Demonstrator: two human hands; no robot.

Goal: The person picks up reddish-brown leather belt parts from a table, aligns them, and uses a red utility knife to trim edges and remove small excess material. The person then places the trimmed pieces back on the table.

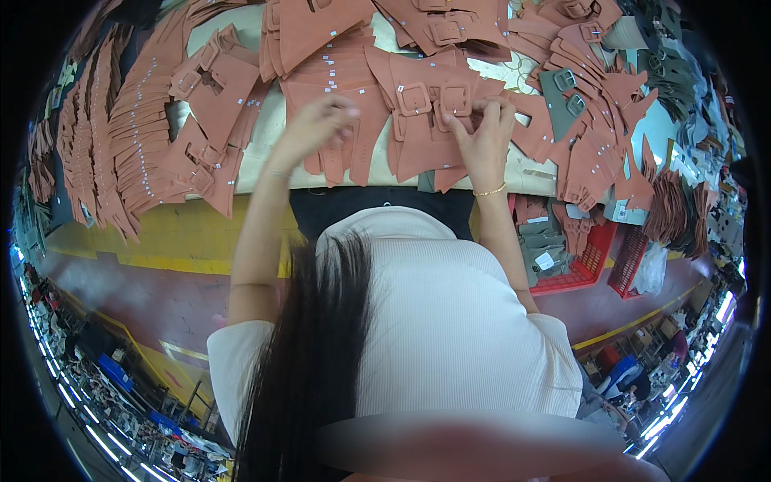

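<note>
A flat terracotta leather-like piece with square buckles (418, 153) lies near the middle of the near edge of the pale worktop (269, 157), with the thumb and fingers of the right hand (487, 138) at its right-hand buckle; whether this grip is closed cannot be told. The blurred left hand (321, 127) is positioned over a fanned stack of terracotta strap-ended pieces (345, 74), its grip likewise indeterminate. A red plastic crate (593, 251) is below the near edge, toward its right end.

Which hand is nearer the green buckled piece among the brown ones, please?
Right: the right hand is left of the green buckled piece; the left hand is farther left.
</note>
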